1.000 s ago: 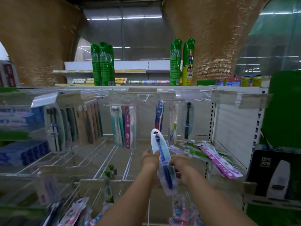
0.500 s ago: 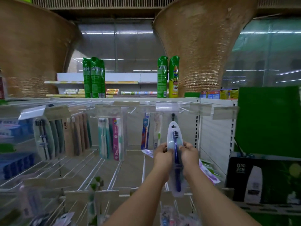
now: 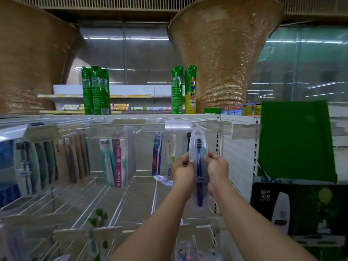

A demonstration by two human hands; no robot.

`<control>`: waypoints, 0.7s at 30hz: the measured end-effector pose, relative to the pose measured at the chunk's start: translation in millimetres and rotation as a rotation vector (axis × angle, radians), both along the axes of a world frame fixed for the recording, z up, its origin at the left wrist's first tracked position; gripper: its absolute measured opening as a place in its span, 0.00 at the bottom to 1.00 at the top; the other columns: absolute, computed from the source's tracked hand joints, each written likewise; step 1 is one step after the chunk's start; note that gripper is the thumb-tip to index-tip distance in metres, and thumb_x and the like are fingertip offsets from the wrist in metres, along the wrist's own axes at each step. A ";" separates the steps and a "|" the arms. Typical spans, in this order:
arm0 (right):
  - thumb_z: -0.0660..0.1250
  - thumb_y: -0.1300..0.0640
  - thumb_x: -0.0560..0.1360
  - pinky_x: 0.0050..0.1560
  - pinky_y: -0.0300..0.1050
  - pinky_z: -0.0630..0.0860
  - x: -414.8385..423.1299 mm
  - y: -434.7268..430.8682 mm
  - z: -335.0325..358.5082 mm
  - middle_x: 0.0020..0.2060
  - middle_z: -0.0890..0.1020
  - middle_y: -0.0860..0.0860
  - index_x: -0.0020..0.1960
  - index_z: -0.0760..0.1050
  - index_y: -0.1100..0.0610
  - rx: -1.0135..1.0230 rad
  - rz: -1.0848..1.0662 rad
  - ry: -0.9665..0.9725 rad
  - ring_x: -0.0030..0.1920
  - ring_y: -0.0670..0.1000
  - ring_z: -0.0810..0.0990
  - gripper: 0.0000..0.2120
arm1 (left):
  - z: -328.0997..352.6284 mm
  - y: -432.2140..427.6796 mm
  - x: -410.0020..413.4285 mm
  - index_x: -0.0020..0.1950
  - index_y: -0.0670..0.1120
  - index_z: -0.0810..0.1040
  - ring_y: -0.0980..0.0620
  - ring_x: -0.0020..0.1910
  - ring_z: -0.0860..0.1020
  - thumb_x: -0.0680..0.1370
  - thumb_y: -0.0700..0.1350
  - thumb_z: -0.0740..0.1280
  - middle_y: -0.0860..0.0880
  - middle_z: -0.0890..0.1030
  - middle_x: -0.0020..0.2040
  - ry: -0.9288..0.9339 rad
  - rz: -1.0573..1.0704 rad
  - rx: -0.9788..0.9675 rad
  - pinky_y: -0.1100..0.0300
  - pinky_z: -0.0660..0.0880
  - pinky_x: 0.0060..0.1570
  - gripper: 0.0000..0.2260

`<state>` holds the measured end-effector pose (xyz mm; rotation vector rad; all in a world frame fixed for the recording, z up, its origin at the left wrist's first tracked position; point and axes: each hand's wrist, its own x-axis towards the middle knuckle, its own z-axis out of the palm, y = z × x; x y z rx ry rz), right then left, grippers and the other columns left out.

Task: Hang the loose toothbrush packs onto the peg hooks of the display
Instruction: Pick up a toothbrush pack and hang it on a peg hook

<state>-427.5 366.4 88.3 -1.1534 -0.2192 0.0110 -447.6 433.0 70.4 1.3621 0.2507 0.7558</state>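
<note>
A clear blister pack with a dark blue toothbrush (image 3: 198, 147) stands upright between my hands. My left hand (image 3: 183, 167) pinches its left edge and my right hand (image 3: 216, 167) pinches its right edge. The pack's top hang hole sits just below a peg hook with a clear label holder (image 3: 178, 125) on the top rail. Behind the pack hang a black toothbrush pack (image 3: 188, 140) and a white one (image 3: 171, 153). A loose pack (image 3: 162, 180) lies on the wire shelf beside my left wrist.
More packs hang to the left: a blue and orange one (image 3: 156, 153), a pink Doctor pack (image 3: 118, 162), brown and grey packs (image 3: 62, 159). Green spray cans (image 3: 177, 89) stand on the top shelf. A green board (image 3: 295, 140) and a black box (image 3: 301, 206) are at right.
Both hands lifted the blue toothbrush pack up and to the right, turning it upright, until its top reached the peg rail. The view tilted upward.
</note>
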 end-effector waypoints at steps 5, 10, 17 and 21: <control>0.59 0.67 0.78 0.32 0.40 0.74 6.0 4.9 3.8 0.34 0.77 0.50 0.47 0.78 0.58 0.011 -0.046 -0.029 0.33 0.47 0.74 0.09 | 1.0 5.8 7.5 0.48 0.53 0.80 0.53 0.43 0.81 0.80 0.37 0.60 0.51 0.83 0.44 -0.031 0.061 0.103 0.62 0.79 0.43 0.13; 0.61 0.66 0.77 0.40 0.48 0.78 18.5 11.2 1.7 0.34 0.79 0.51 0.42 0.79 0.57 -0.092 -0.076 -0.067 0.35 0.50 0.76 0.10 | 2.9 10.1 14.1 0.39 0.57 0.77 0.52 0.40 0.80 0.80 0.39 0.60 0.55 0.81 0.39 0.021 0.095 0.170 0.54 0.80 0.47 0.16; 0.63 0.60 0.76 0.38 0.47 0.69 46.2 24.5 -17.1 0.27 0.72 0.50 0.32 0.72 0.55 -0.349 -0.193 -0.077 0.31 0.51 0.70 0.13 | 1.8 28.0 32.0 0.52 0.46 0.70 0.52 0.38 0.74 0.78 0.36 0.62 0.48 0.74 0.40 0.026 0.122 0.201 0.68 0.71 0.32 0.06; 0.65 0.60 0.75 0.39 0.51 0.74 57.1 33.4 -28.0 0.28 0.75 0.53 0.28 0.73 0.53 -0.475 -0.204 -0.104 0.33 0.55 0.72 0.16 | -1.6 37.6 42.8 0.41 0.47 0.65 0.54 0.34 0.70 0.77 0.36 0.64 0.49 0.70 0.37 0.033 0.171 0.178 0.68 0.68 0.32 0.11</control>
